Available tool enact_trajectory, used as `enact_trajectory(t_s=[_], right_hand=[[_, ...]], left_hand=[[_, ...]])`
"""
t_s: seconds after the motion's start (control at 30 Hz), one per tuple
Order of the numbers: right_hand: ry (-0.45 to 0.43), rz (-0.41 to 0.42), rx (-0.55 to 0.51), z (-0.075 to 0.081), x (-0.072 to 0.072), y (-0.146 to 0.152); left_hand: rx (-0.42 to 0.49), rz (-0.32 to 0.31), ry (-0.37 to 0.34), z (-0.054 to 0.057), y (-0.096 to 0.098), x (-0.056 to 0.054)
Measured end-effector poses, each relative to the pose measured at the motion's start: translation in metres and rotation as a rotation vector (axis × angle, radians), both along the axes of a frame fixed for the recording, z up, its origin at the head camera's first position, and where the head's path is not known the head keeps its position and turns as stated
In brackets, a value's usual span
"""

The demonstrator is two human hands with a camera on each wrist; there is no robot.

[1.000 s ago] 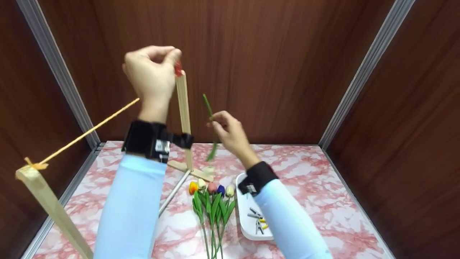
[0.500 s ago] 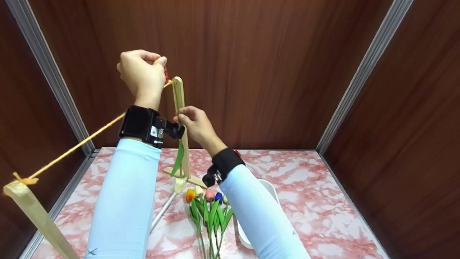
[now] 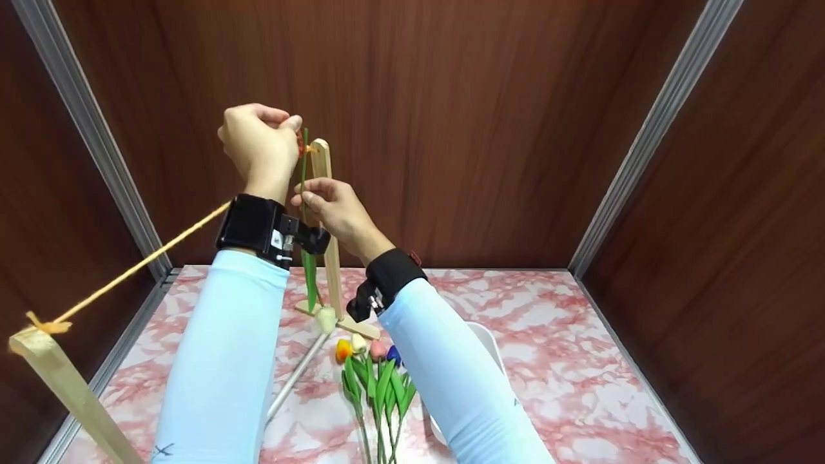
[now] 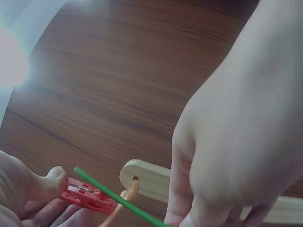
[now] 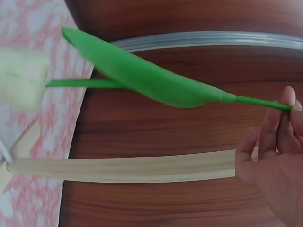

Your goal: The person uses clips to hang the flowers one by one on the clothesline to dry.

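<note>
My left hand (image 3: pixel 261 142) pinches a red plastic clothespin (image 4: pixel 87 195) between thumb and fingers, right by the orange cord (image 3: pixel 142 261) near the top of the far wooden post (image 3: pixel 332 264). My right hand (image 3: pixel 341 209), just below, pinches the green stem of an artificial white tulip (image 3: pixel 326 319). The tulip hangs upside down, its bloom low and its long green leaf (image 5: pixel 151 80) along the stem. In the left wrist view, the stem's bare end (image 4: pixel 94 182) crosses in front of the clothespin's tip and overlaps the cord.
Several artificial tulips (image 3: pixel 380 380) in mixed colours lie on the marbled table (image 3: pixel 567 386). A white tray (image 3: pixel 483 335) sits mostly behind my right sleeve. The cord runs to a near wooden post (image 3: pixel 77 393) at left; a metal rod (image 3: pixel 300 370) lies along the base between the posts.
My right hand has moved left and slightly up with the tulip, bringing the stem's end beside the clothespin. My left hand has moved slightly lower, toward the cord.
</note>
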State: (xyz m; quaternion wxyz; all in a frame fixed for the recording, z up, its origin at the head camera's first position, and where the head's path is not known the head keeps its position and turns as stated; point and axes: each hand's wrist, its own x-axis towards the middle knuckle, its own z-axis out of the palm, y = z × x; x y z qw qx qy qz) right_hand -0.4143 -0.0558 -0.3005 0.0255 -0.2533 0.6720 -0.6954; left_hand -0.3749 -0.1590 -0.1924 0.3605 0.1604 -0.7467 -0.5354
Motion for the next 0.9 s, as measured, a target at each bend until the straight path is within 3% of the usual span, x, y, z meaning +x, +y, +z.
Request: enact_trajectory(t_s=[0.17, 0.37, 0.6, 0.8, 0.9], right_hand=[[-0.038, 0.006, -0.043, 0.002, -0.001, -0.002], [-0.107, 0.078, -0.087, -0.001, -0.002, -0.006], [-0.112, 0.044, -0.083, 0.0, -0.002, -0.009], [-0.144, 0.122, -0.101, -0.004, -0.004, -0.009], [-0.158, 0.124, -0.107, -0.007, -0.004, -0.009]], left_hand=[[0.007, -0.015, -0.004, 0.002, 0.0, -0.001], [0.013, -0.028, 0.005, -0.001, 0.001, -0.004], [-0.002, 0.01, 0.054, -0.002, -0.005, -0.003], [-0.011, -0.005, 0.011, -0.007, -0.005, -0.006], [0.001, -0.004, -0.009, -0.011, -0.005, -0.008]])
